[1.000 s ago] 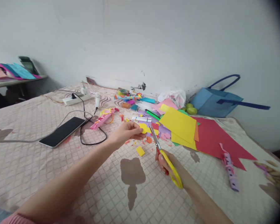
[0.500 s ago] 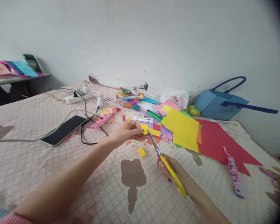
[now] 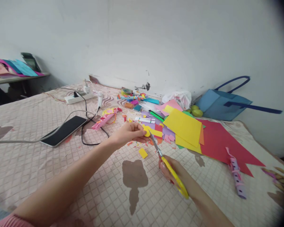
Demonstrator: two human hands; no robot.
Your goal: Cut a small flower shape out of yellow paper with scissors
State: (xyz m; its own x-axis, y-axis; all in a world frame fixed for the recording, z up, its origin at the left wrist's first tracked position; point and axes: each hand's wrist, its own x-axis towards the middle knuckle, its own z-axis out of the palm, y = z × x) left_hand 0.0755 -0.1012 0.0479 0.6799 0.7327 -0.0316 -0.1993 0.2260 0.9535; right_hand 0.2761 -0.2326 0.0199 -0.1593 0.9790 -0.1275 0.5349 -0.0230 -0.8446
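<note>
My left hand (image 3: 130, 133) pinches a small yellow paper shape (image 3: 146, 130) above the quilted bed cover. My right hand (image 3: 174, 171) grips yellow-handled scissors (image 3: 170, 168). Their metal blades point up and left and meet the lower edge of the yellow shape. A yellow paper offcut (image 3: 143, 153) lies on the cover just below the hands, among small coloured scraps.
Sheets of yellow paper (image 3: 183, 126) and red paper (image 3: 220, 138) lie to the right, with a blue bag (image 3: 221, 104) against the wall. A phone (image 3: 63, 130) on a cable, a power strip (image 3: 77, 98), a pink paper craft (image 3: 104, 119), markers and a purple paper roll (image 3: 236, 176) lie around.
The scissors moved left and their blades closed in on the yellow shape. My left hand stayed almost in place. The view shifted slightly.
</note>
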